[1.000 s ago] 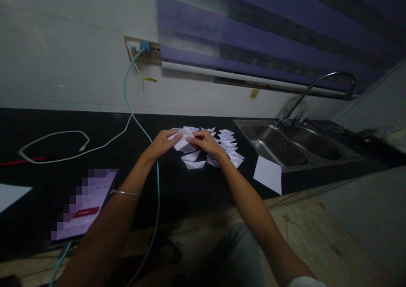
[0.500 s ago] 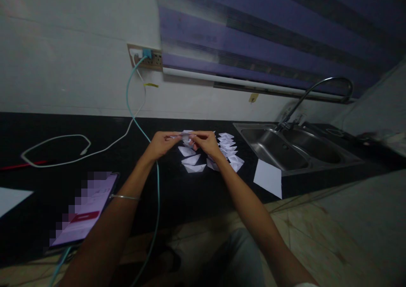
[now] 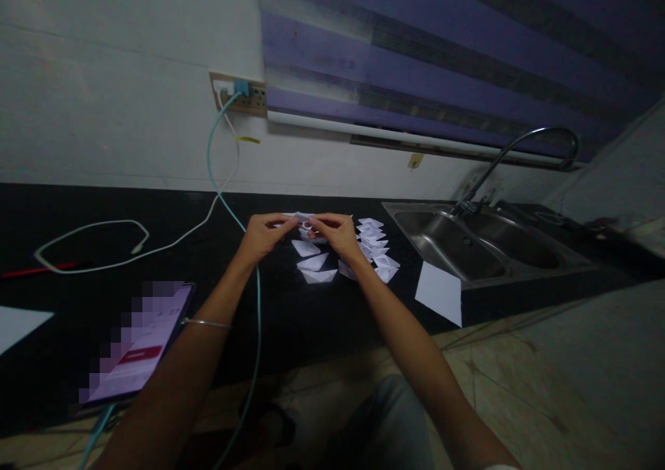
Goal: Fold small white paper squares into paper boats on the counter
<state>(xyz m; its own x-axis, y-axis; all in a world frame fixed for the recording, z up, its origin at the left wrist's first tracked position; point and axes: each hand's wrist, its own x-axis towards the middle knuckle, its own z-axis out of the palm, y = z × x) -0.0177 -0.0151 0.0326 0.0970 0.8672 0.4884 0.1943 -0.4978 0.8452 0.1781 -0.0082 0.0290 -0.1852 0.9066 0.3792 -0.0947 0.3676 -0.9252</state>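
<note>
Between my two hands is a small piece of folded white paper, pinched at its edges above the dark counter. My left hand grips its left side with thumb and fingers. On the right side, my right hand pinches it, fingers curled underneath. Its exact shape is partly covered by my fingers. Below the hands lie several folded paper boats in a column. Past my right wrist stands another column of paper boats, the nearer ones partly behind my forearm.
A flat sheet of white paper lies by the steel double sink. At left are a tablet, a white cable, a red pen-like object and another paper sheet. A teal cable runs down past my left wrist.
My hands stay in nearly the same place. The left fingers have shifted slightly on the folded paper, which now looks flatter and narrower between them.
</note>
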